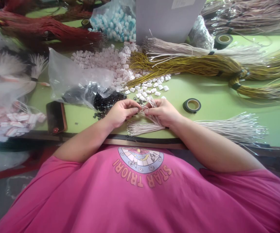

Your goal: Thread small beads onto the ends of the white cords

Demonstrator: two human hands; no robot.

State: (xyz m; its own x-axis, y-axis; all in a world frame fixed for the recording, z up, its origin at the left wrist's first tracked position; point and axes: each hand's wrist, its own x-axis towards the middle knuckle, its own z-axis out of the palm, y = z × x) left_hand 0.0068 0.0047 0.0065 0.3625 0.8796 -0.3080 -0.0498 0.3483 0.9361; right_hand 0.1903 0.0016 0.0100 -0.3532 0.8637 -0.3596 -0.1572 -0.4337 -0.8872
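On the green table (203, 94), close to the near edge, two bare hands side by side. Left hand (122, 112) curled, fingertips pinched on the end of a thin pale wire, maybe with a tiny dark piece, too small to tell. Right hand (161, 111) closed around a small bunch of pale wires (142, 127), fanned out below and between both hands. Just behind the left hand, a clear plastic bag (74, 76), open and floppy, with little black pieces (107, 101) spilling from its mouth onto the table. Farther back, a big heap of small white pieces (106, 58), loose on the table, some scattered near the hands. At the far edge, a second clear bag (114, 19), stuffed with blue and white bits. Beside that, a grey box (166, 19), contents hidden. To the right of the right hand, a black tape roll (192, 105), flat on the table, and a long spread of pale wires (232, 127) near the right forearm. Behind these, a thick yellow wire bundle (191, 64) and a pale bundle (179, 49), tied with dark bands. One more tape roll (223, 40) at the back right. Red wires (45, 29) at the back left. A dark phone (56, 117) lying flat at the left, near the table edge. White tufty bundles (13, 69) at the far left, blurred. Pink shirt (140, 191) filling the bottom.
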